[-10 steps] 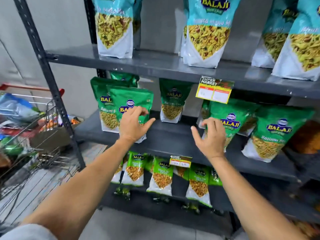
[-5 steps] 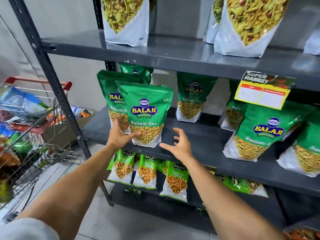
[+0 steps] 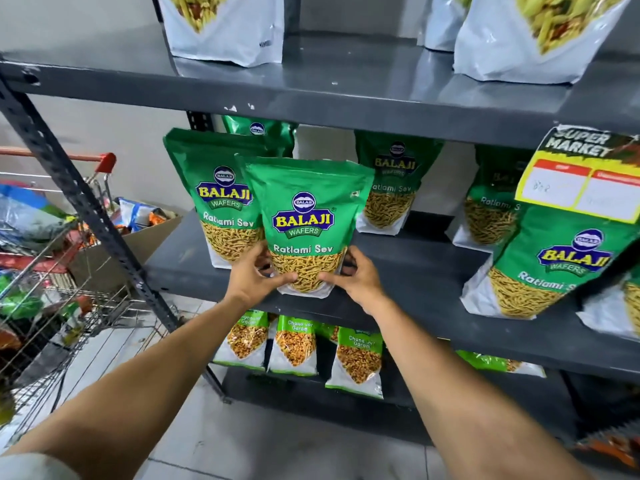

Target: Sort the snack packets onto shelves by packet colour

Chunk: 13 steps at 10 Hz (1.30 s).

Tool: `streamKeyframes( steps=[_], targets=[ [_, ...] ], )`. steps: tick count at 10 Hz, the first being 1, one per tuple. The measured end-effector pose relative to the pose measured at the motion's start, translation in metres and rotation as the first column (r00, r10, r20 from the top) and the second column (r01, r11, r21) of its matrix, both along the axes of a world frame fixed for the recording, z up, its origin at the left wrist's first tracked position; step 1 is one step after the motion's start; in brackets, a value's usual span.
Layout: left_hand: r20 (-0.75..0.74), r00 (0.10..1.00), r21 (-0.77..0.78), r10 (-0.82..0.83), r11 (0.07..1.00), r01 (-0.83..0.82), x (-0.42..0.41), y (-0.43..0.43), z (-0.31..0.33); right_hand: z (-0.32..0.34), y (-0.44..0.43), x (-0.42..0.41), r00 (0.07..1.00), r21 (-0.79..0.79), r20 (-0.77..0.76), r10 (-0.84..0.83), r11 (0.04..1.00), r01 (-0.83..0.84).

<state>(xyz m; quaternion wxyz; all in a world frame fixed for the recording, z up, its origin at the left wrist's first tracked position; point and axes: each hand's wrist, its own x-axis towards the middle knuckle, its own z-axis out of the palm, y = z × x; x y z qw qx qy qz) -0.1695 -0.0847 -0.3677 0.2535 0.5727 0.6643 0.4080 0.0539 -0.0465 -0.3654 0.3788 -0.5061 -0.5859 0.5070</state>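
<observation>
Now we reach forward with both bare forearms, meeting at the bottom of one green packet (image 3: pixel 304 220). Our left hand (image 3: pixel 254 278) cups its lower left corner, fingers curled behind and thumb laid across the front; our right hand (image 3: pixel 353 277) mirrors it on the lower right corner, thumb pointing inward. Both hands close on the packet, which stands upright at the front edge of the middle shelf (image 3: pixel 433 282), just ahead of a second green packet (image 3: pixel 214 202) that it partly overlaps.

We see dark grey metal shelving, smooth and a little scuffed, carried by a perforated slanted post (image 3: pixel 86 209). More green packets stand behind and to the right, one (image 3: pixel 540 265) leaning at the right edge. On the top shelf (image 3: pixel 346 77) rest white-bottomed pouches (image 3: pixel 228 32), glossy and creased. Below, smaller green-and-white packets (image 3: pixel 294 348) stand in a row. A yellow price tag (image 3: pixel 581 178) hangs from the top shelf's lip at right.

To the left sits a wire trolley (image 3: pixel 45 289) with a red handle, heaped with mixed packets, and beside it a cardboard box (image 3: pixel 138 244). Pale tiles cover the floor (image 3: pixel 242 445), and the wall is plain.
</observation>
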Motion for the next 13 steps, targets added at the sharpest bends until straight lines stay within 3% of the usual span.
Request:
streamKeyframes(
  steps=[3, 5, 11, 12, 13],
  targets=[
    [0.065, 0.987, -0.013, -0.149, 0.989, 0.15, 0.101, 0.049, 0.002, -0.002, 0.01, 0.101, 0.977, 0.046, 0.113, -0.182, 0.983, 0.178],
    [0.105, 0.975, -0.025, -0.195, 0.98, 0.199, 0.143, 0.058, -0.003, 0.005, 0.013, 0.137, 0.977, -0.011, 0.119, -0.174, 0.984, 0.177],
    [0.135, 0.971, -0.03, -0.195, 0.979, 0.201, 0.136, 0.042, -0.005, -0.004, -0.004, 0.13, 0.98, -0.025, 0.069, -0.188, 0.981, 0.19],
    [0.143, 0.967, -0.058, -0.21, 0.974, 0.22, 0.135, 0.042, -0.003, -0.001, -0.008, 0.127, 0.977, -0.029, 0.105, -0.183, 0.982, 0.187],
    [0.15, 0.977, -0.109, -0.151, 0.98, 0.168, 0.136, 0.033, -0.004, -0.001, -0.01, 0.13, 0.945, -0.032, 0.256, -0.206, 0.975, 0.221]
  ],
)
